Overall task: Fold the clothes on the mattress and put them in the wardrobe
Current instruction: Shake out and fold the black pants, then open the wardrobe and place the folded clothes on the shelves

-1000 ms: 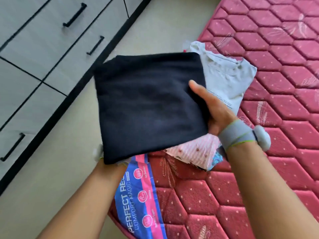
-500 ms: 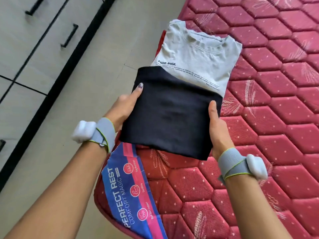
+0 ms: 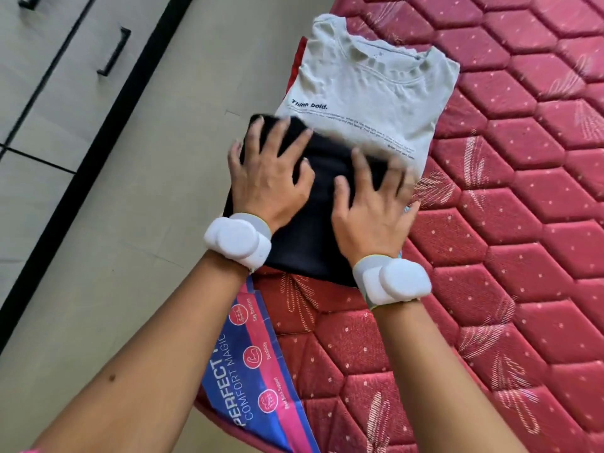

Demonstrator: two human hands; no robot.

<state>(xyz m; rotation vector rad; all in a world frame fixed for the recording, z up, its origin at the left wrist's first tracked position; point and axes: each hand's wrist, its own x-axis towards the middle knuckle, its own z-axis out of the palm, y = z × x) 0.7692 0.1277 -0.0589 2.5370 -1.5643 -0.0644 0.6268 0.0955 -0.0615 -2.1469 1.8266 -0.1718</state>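
Both hands, left hand (image 3: 266,178) and right hand (image 3: 371,207), press flat with fingers spread on the black cloth (image 3: 310,243); it overlaps the grey shirt's (image 3: 369,93) near edge; neither grips.

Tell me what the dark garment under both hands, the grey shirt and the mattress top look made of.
Dark garment: soft matte knit, probably cotton; it absorbs light without sheen.
Grey shirt: thin jersey, likely cotton; it ripples near the ribbed collar and carries printed text.
Mattress: quilted woven fabric with slight sheen; stitched hexagon pads and leaf motifs show.
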